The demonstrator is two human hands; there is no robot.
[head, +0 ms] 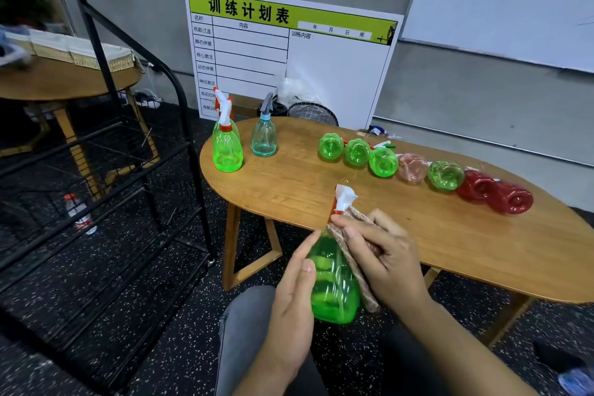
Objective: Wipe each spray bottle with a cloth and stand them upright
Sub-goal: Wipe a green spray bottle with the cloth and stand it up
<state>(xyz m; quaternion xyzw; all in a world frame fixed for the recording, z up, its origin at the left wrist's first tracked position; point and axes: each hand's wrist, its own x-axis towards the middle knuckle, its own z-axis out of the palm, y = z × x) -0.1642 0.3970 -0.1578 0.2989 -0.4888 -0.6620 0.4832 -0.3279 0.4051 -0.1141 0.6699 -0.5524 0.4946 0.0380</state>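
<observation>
**Wiping a green bottle off the table's near edge**

Held before the near edge, a green spray bottle (pixel 334 280) is gripped by the left hand (pixel 294 296); a brown cloth (pixel 353 254) is pressed against it by the right hand's (pixel 382 254) curled fingers. Seven bottles (pixel 414 170) lie along the wooden table (pixel 466 244).

1. Two spray bottles (pixel 227 145) stand upright at the bench's (pixel 450 235) far left end, one behind the other; a third upright bottle (pixel 264 135) stands just to their right.
2. A row of seven bottles (pixel 418 170) lies on its side across the bench, right of the upright ones, running toward the near right.
3. A held bottle (pixel 334 280) sits off the bench's near edge, between both hands, the left hand (pixel 295 292) on its left.
4. A cloth (pixel 353 254) lies between that bottle and the right hand (pixel 382 254).
5. A board (pixel 289 55) stands behind the bench against the wall.
6. A rack (pixel 106 170) stands on the floor left of the bench.
</observation>
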